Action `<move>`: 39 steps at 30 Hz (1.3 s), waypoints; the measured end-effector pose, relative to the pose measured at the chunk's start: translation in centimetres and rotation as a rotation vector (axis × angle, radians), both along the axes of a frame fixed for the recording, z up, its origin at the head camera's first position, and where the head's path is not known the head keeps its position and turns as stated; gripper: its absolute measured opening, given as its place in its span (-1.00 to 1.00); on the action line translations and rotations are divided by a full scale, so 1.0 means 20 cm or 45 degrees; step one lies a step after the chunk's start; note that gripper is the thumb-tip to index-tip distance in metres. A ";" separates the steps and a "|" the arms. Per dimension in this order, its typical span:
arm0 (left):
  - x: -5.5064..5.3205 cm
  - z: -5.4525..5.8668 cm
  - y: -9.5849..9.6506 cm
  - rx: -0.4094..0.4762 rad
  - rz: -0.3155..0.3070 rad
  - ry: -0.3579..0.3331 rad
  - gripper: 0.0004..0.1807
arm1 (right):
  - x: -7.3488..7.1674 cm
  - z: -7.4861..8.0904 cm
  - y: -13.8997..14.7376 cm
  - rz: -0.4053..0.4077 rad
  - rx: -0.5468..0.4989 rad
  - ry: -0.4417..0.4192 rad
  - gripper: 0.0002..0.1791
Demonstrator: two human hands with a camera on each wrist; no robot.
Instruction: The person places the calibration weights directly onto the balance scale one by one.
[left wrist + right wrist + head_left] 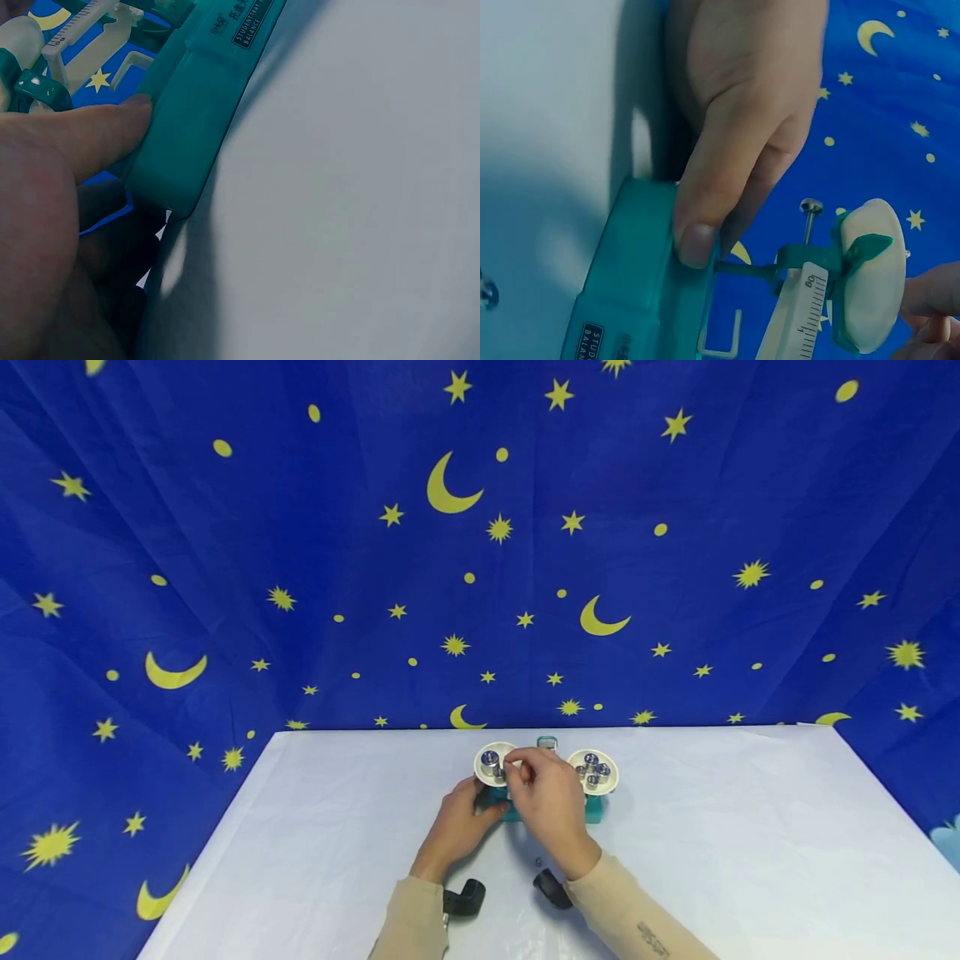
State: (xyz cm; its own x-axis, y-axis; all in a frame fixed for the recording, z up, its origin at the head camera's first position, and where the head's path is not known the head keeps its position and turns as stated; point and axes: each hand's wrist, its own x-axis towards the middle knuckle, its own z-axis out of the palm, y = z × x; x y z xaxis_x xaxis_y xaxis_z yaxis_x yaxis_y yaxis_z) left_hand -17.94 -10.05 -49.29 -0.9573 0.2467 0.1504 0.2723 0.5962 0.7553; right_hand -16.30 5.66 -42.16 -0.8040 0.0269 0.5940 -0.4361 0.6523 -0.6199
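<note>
A teal student balance [594, 810] with two white pans stands on the white table. My left hand [457, 822] grips the left end of its base, thumb on the upper edge in the left wrist view [97, 142]. Over the left pan [480, 768], my right hand [551, 797] pinches with thumb and forefinger at a small metal weight [499, 774]. A larger metal weight [490, 760] stands beside it in that pan. The right pan [612, 783] carries several small metal weights [592, 768]. The right wrist view shows the right fingertips [930, 304] behind the pan's edge.
A tiny metal piece [538, 862] lies on the table [337, 827] in front of the balance. Black wrist gear [465, 898] shows by the left sleeve, and more [553, 889] by the right. A blue star-patterned cloth [525, 568] hangs behind the table.
</note>
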 end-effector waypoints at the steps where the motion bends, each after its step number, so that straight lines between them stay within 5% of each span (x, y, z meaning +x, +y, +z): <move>1: 0.00 0.00 0.00 0.001 -0.002 0.001 -0.38 | 0.00 0.00 0.00 -0.011 0.009 0.007 -0.94; 21: 0.00 0.01 0.00 0.012 0.012 -0.029 -0.36 | -0.02 0.00 -0.03 -0.128 0.208 0.082 -0.96; 39: -0.01 0.00 0.00 0.005 0.003 0.005 -0.38 | -0.02 0.03 -0.03 -0.164 0.296 0.035 -0.94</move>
State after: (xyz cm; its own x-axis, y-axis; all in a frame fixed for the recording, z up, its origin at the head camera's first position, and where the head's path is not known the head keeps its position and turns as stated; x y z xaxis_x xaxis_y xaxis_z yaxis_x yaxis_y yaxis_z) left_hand -18.09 -9.96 -49.26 -0.9573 0.2441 0.1551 0.2740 0.5941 0.7563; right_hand -16.72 5.03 -41.64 -0.7862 -0.0116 0.6179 -0.3551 0.8268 -0.4362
